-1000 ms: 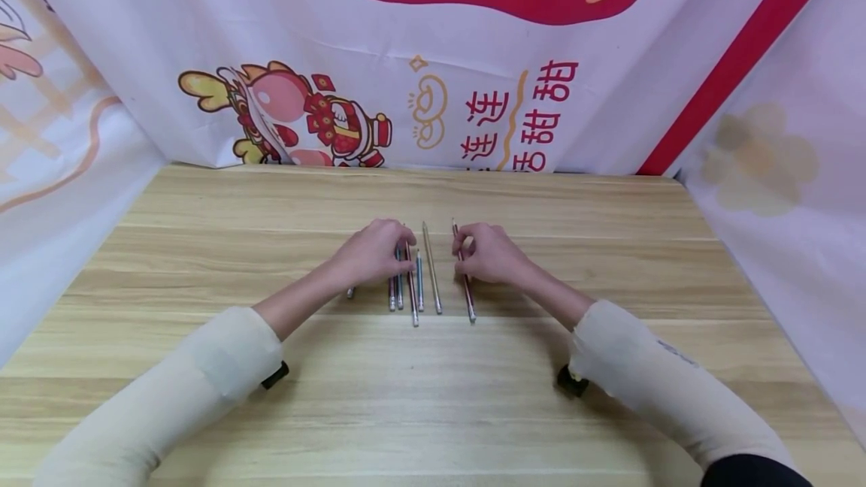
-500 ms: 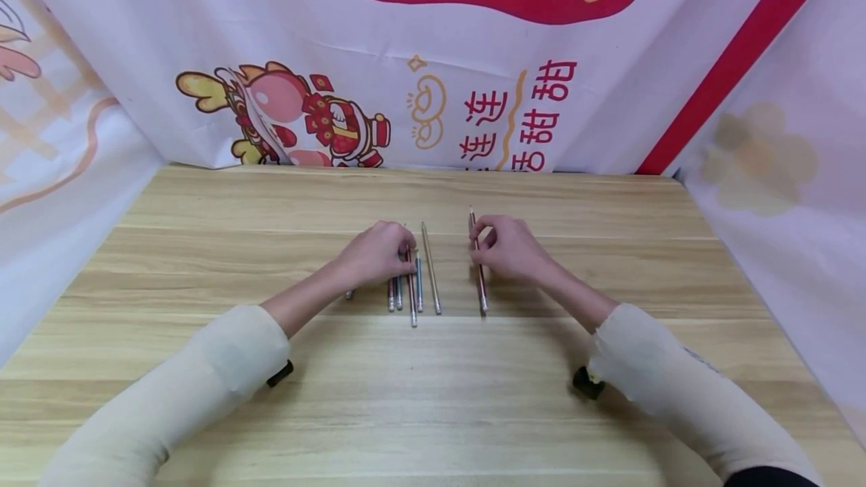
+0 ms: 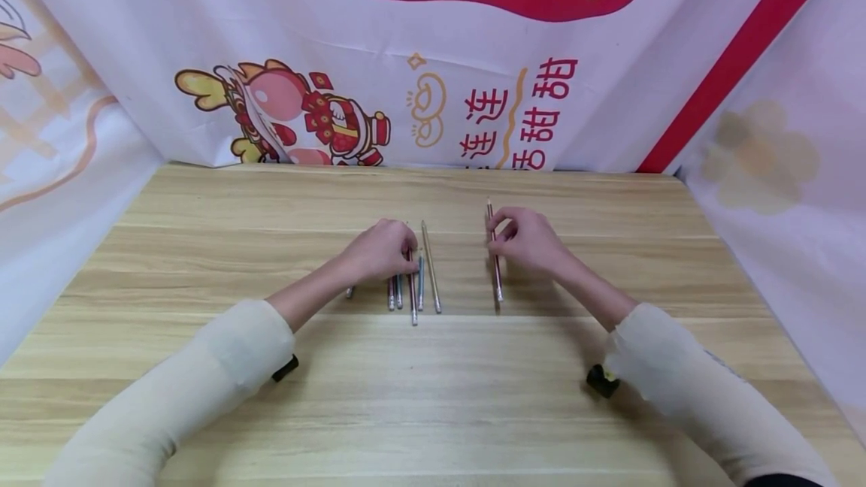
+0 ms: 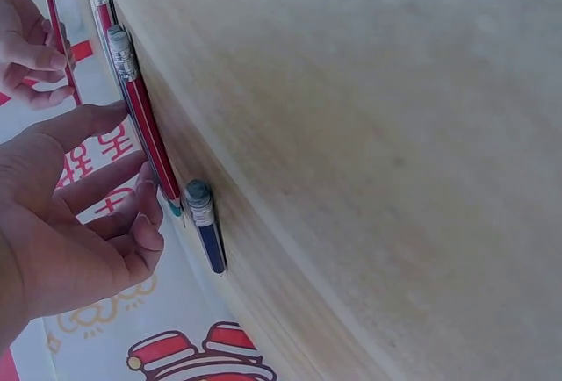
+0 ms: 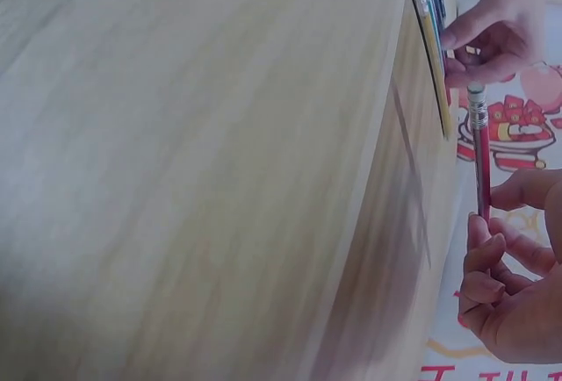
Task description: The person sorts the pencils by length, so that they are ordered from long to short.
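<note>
My right hand (image 3: 531, 239) pinches a red striped pencil (image 3: 498, 276) between thumb and fingers. The pencil is raised over the table, its eraser end toward me and a shadow beneath it. On the left, my other hand (image 3: 380, 250) has its thumb and fingers at a red pencil (image 4: 151, 135) in the group and pinches it. Beside that lie a light blue pencil (image 3: 421, 288) and a gold pencil (image 3: 433, 273). Part of the group, including another blue pencil (image 3: 399, 295), is hidden under the left hand.
A dark blue pencil (image 4: 209, 232) lies apart, left of the group, mostly behind the left hand in the head view. The wood-grain table (image 3: 406, 397) ends at a printed white and red cloth (image 3: 419, 36) at the back, with more cloth on both sides.
The right hand has moved right and away from me with its red pencil, lifting it off the table. The left hand has stayed nearly still at the group.
</note>
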The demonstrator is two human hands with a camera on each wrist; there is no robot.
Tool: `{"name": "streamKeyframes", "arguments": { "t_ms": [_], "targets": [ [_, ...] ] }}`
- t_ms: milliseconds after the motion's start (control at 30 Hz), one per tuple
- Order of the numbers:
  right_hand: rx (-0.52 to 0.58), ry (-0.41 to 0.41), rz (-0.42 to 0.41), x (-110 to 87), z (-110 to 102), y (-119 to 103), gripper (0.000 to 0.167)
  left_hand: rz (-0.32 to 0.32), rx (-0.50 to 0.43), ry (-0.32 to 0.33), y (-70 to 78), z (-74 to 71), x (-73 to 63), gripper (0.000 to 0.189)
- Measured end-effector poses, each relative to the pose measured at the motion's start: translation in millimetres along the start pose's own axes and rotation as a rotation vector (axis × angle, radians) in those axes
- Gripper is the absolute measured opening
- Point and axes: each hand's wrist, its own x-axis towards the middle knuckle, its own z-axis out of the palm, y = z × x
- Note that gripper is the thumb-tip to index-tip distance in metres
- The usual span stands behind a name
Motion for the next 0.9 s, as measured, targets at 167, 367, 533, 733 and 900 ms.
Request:
{"name": "streamKeyframes", "arguments": {
  "t_ms": [167,367,533,733,900],
  "targets": [
    [0.000,0.011,0.028,-2.6,-6,8,0.025,0.005,0.013,-0.016,-0.5,0.8,2.5,0.028],
    [-0.004,0.030,0.002,-5.0,-10,18,0.025,-0.009,0.024,-0.014,2.1,0.1,3.7,0.028],
    [-0.006,0.037,0.002,-6.8,-12,21,0.024,-0.006,0.041,-0.002,3.5,0.2,4.3,0.027],
    [-0.020,0.035,0.002,-7.6,-13,22,0.023,-0.014,0.005,0.008,6.3,0.3,5.1,0.016],
    [-0.019,0.033,0.004,-7.6,-12,23,0.023,-0.041,-0.044,0.008,8.1,0.8,5.4,0.017]
  ]
}}
